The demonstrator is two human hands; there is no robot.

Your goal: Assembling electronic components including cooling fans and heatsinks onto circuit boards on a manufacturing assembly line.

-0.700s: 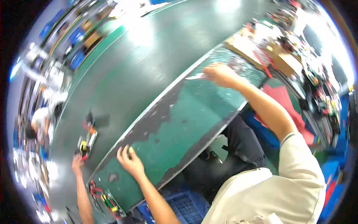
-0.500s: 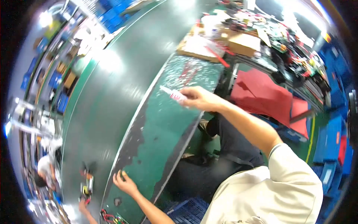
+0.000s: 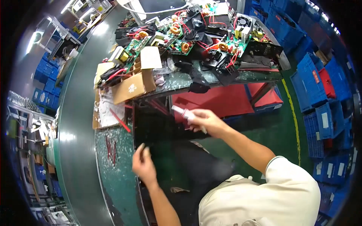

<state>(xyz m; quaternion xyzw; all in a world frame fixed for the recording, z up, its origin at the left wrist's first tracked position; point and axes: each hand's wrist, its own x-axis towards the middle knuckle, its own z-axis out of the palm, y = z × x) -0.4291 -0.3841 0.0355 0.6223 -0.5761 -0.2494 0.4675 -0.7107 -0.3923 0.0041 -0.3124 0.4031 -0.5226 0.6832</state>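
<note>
In my right hand (image 3: 206, 122) is a small white squeeze bottle (image 3: 184, 114) with red markings, its narrow tip pointing up and left. The fingers wrap its lower part, in the air over the gap beside the bench. My left hand (image 3: 145, 165) is held near the bench edge, thumb and forefinger drawn together. Blur hides what lies between those fingertips, if anything. Beyond it, several dark red wires (image 3: 111, 150) lie on the worn green bench top (image 3: 120, 177).
Ahead, a table carries several circuit boards (image 3: 184, 47) with copper coils and a black fan (image 3: 242, 21). An open cardboard box (image 3: 130, 88) and a shallow tray (image 3: 96, 113) stand at its left corner. Red sheets (image 3: 215, 100) lie underneath. Blue crates (image 3: 311, 81) are stacked at right.
My view has turned right toward the circuit-board table. The bottle, still in my right hand, has gone from above the green bench to beside it. My left hand has left the bench surface area.
</note>
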